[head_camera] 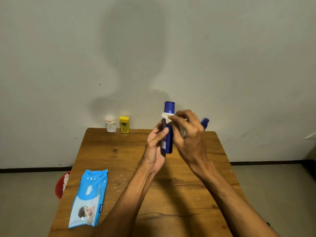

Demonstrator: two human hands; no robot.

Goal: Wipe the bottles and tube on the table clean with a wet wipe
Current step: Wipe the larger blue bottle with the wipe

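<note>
My left hand [156, 146] grips a tall dark blue bottle [168, 117] upright above the wooden table [119, 159]. Against the bottle's upper part my right hand [187, 134] presses a white wet wipe [166, 117]. A second blue bottle [204, 123] peeks out behind my right hand at the table's far edge. A small white bottle [110, 125] and a yellow bottle [124, 124] stand side by side at the far left edge, against the wall.
A light blue pack of wet wipes [89, 199] lies flat on the near left of the table. A red bin [60, 184] with white wipes in it sits on the floor beside the table's left edge. The wall rises right behind the table.
</note>
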